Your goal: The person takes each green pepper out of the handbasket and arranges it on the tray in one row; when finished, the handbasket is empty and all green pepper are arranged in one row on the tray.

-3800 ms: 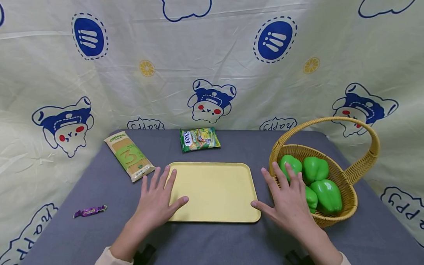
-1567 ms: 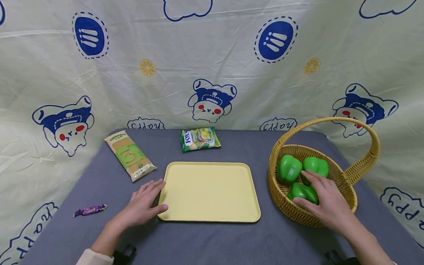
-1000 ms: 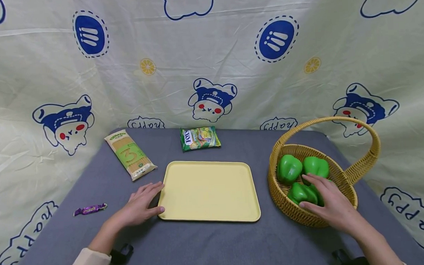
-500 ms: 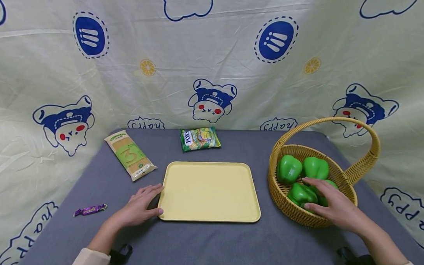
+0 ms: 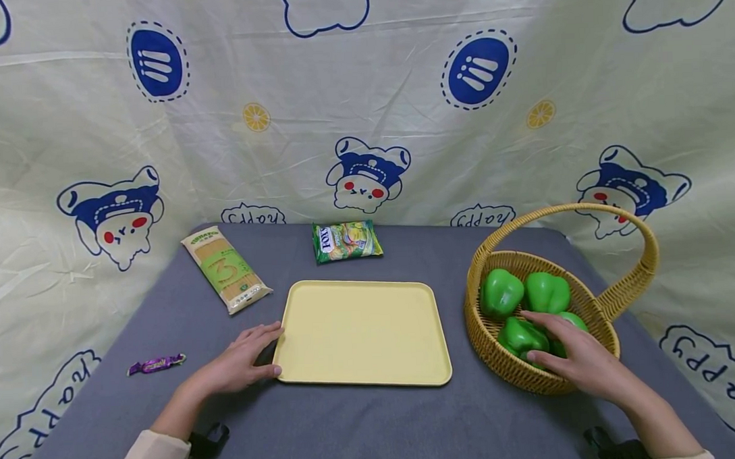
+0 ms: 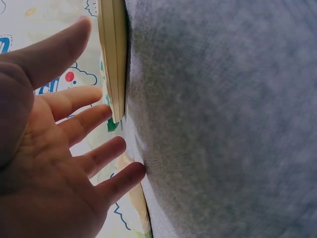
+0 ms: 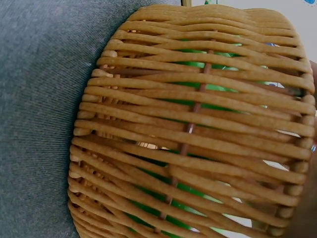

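Observation:
My left hand (image 5: 241, 362) has its fingers extended at the left edge of the yellow tray (image 5: 362, 334). The left wrist view shows its thumb and fingers spread beside the tray's edge (image 6: 113, 59). Over the front right of the wicker basket (image 5: 509, 370) lies my right hand (image 5: 581, 357), thumb and index finger stretched across a bell pepper (image 5: 571, 320) it partly covers. Beside those fingertips is another green bell pepper (image 5: 520, 335). In the right wrist view the basket's woven side (image 7: 188, 129) hides most of that hand.
Two more bell peppers sit at the basket's back, one left (image 5: 501, 292) and one right (image 5: 547, 292). A pack of noodles (image 5: 226, 269) lies back left, a green FOX'S candy bag (image 5: 346, 241) behind the tray, and a purple wrapped candy (image 5: 156, 364) at left. The basket handle (image 5: 645, 260) arches high.
Both hands have moved apart: the left back to the tray's left edge, the right rightward over the basket. The front peppers have shifted within it. Over the last half second both hands barely move.

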A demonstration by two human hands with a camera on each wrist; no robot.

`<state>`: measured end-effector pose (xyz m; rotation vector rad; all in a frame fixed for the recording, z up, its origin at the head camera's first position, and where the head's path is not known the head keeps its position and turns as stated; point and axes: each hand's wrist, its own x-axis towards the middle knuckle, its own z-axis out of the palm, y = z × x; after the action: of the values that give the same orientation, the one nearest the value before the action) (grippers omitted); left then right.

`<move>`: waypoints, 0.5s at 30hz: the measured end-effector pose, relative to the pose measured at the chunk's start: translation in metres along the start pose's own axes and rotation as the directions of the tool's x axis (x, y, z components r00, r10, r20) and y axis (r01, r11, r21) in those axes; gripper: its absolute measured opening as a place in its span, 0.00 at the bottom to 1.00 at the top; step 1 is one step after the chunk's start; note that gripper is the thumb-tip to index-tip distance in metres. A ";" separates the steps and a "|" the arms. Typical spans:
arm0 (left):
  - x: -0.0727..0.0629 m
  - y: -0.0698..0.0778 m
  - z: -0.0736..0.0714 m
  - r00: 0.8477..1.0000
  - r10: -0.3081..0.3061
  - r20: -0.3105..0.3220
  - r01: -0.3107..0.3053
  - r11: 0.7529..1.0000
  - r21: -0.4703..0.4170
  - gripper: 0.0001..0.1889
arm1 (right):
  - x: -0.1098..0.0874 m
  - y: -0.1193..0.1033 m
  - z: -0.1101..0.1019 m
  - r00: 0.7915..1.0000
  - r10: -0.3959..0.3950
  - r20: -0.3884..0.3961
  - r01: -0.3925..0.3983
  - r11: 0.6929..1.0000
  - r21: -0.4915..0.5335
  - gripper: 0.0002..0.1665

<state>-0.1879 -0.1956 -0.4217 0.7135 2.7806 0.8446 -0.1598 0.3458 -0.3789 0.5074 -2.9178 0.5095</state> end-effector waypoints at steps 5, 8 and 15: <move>-0.001 -0.002 0.001 1.000 0.006 0.011 -0.006 1.000 0.001 0.35 | 0.002 0.000 0.002 1.000 -0.001 -0.004 0.001 1.000 -0.006 0.34; 0.000 -0.003 0.001 1.000 -0.005 0.023 0.005 1.000 -0.006 0.36 | 0.003 0.000 0.002 1.000 -0.018 -0.009 0.018 1.000 0.000 0.33; 0.000 -0.004 0.001 1.000 0.001 0.021 -0.001 1.000 0.017 0.37 | 0.004 0.000 0.006 0.998 -0.045 -0.048 0.043 0.999 -0.026 0.31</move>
<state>-0.1888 -0.1975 -0.4250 0.7221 2.7719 0.8101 -0.1643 0.3423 -0.3835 0.5467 -2.8564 0.4722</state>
